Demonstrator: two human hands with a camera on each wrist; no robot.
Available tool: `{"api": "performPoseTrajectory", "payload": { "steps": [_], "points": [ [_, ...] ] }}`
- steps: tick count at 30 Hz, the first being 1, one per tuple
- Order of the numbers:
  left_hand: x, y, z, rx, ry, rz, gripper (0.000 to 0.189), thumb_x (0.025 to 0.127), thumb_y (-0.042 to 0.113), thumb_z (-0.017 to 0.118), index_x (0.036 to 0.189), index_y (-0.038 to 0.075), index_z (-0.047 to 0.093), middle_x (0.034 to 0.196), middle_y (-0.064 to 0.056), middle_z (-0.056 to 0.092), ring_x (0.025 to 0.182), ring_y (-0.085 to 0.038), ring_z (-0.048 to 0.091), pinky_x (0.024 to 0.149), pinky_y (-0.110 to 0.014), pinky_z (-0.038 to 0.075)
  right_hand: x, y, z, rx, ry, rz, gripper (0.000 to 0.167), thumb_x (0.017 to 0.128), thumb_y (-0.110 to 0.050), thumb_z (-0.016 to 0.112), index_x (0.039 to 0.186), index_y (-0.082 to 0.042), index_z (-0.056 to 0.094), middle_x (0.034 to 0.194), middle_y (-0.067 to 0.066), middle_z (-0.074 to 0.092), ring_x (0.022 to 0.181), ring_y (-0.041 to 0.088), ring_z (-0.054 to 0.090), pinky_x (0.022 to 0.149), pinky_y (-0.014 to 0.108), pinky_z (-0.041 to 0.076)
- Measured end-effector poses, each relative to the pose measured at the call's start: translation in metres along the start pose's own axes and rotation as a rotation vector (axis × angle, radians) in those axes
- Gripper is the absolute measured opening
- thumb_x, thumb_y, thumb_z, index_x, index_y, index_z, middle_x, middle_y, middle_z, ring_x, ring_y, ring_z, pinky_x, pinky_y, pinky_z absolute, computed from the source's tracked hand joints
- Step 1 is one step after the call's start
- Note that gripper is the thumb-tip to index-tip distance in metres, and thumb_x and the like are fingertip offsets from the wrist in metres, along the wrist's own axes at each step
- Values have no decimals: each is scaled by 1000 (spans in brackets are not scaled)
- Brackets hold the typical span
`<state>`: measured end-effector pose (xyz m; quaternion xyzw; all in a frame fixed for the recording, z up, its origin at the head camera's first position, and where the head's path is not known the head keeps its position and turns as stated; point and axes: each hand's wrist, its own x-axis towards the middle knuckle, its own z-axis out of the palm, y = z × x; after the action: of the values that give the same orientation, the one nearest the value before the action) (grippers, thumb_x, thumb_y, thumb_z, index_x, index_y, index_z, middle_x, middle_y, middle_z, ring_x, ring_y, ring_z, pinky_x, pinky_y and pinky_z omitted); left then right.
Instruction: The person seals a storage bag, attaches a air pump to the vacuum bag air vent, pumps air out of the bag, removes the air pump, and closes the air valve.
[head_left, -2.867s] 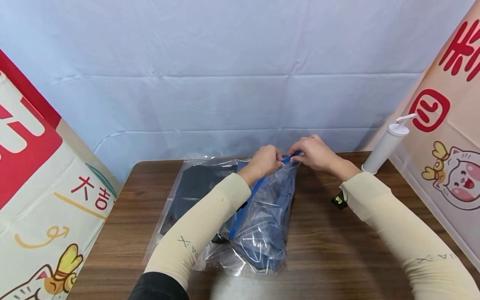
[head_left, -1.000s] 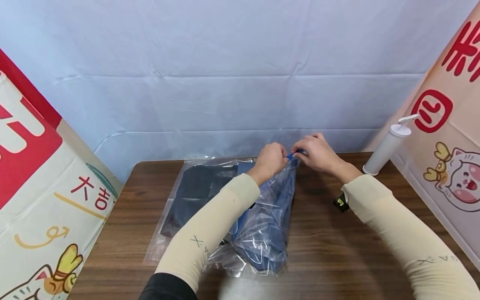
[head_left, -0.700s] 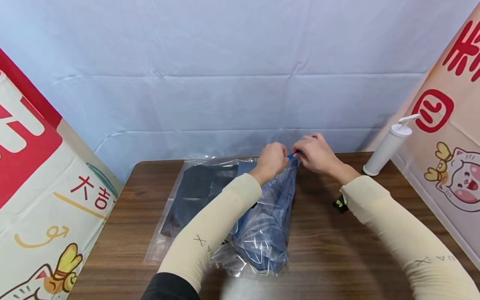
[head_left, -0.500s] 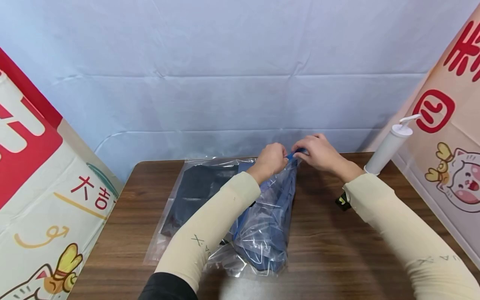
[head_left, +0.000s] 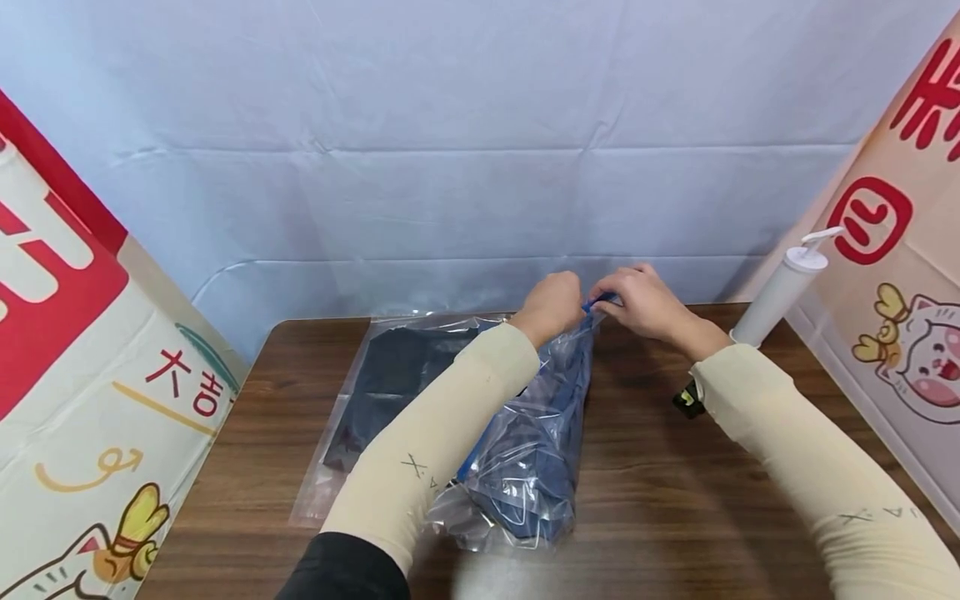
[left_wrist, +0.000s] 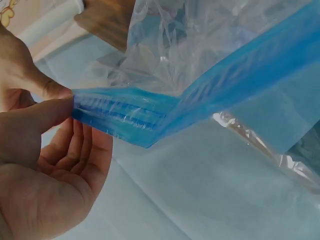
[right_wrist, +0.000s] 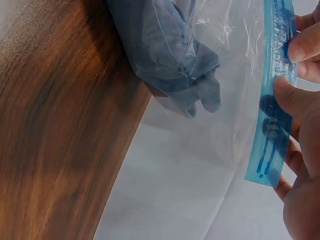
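Note:
A large clear zip bag point(head_left: 525, 467) lies on the table with dark folded cloth point(head_left: 401, 375) on its left side and blue cloth point(head_left: 558, 400) on its right. Its blue zip strip point(left_wrist: 240, 70) runs up to both hands at the back corner. My left hand point(head_left: 553, 304) pinches the strip between thumb and fingers. Close beside it, my right hand point(head_left: 633, 302) pinches the strip's end, with the thumb on top in the right wrist view. That end of the strip point(right_wrist: 270, 140) is held up past the table edge. My left forearm hides part of the bag.
A white cylindrical pump point(head_left: 780, 292) stands at the back right of the wooden table point(head_left: 645, 500). A small black item point(head_left: 688, 400) shows by the right sleeve. Pale cloth point(head_left: 450, 167) hangs behind, and printed banners point(head_left: 911, 333) flank both sides.
My left hand has moved right and slightly back along the zip strip, closer to my right hand. My right hand has shifted a little right, keeping its pinch.

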<state>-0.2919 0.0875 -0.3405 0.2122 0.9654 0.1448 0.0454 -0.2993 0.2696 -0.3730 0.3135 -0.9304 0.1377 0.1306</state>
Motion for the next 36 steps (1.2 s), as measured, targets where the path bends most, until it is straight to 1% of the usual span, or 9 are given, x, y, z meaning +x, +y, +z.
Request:
{"api": "performPoseTrajectory", "payload": {
  "steps": [5,8,13,17,21,25,30,33,36],
  "points": [
    [5,7,6,37,-1,-43,9,99,21,68,94,14,70,91,4,70,87,-12,67,78,-29,56,-3,1,-1,-7,8,-1,8,89,-9,79,97,-11,79,96,3,76,92,27,67,102,63,34],
    [7,6,13,55,6,-35,9,101,19,64,96,14,69,95,3,70,88,-13,67,78,-30,56,-3,0,1,-18,24,2,7,89,-9,79,96,-10,78,95,4,76,91,28,67,102,62,34],
    [7,6,24,110,2,9,12,102,18,59,99,15,71,105,2,72,95,-13,68,82,-31,57,-4,-1,8,-100,63,-5,6,89,-11,79,94,-11,77,93,5,76,89,28,66,95,59,39],
    [6,7,28,132,22,-21,13,103,20,59,102,16,71,108,1,72,100,-16,70,84,-32,58,-2,-1,10,-99,61,-12,8,89,-14,79,96,-11,78,94,6,76,88,29,67,89,57,41],
    [6,8,28,121,9,-66,15,104,22,58,107,14,70,108,0,72,100,-16,70,84,-32,58,-1,3,3,-12,-3,-4,15,90,-13,78,104,-7,77,101,9,76,94,30,69,90,55,46],
    [5,5,25,93,-6,-80,14,100,24,64,107,13,70,104,1,72,91,-14,69,79,-32,57,0,9,-5,31,-44,15,12,91,-9,77,102,-6,77,98,8,76,91,29,70,86,52,50],
    [4,4,24,34,26,-49,15,99,27,65,104,13,67,96,1,68,84,-14,64,77,-32,55,-3,14,-7,34,-23,21,7,90,-8,77,96,-6,77,93,7,76,85,26,70,78,49,52],
    [4,6,26,9,47,-31,15,103,28,62,101,13,66,94,2,67,84,-14,64,77,-31,55,-5,14,-5,36,-9,14,8,90,-8,77,97,-6,77,94,8,76,86,28,71,78,50,53],
    [4,7,28,2,68,-20,17,104,27,60,98,14,67,92,3,68,83,-13,65,76,-31,55,-7,14,-3,28,-3,12,9,91,-8,77,99,-5,78,96,9,76,88,29,71,84,53,51]
  ]
}}
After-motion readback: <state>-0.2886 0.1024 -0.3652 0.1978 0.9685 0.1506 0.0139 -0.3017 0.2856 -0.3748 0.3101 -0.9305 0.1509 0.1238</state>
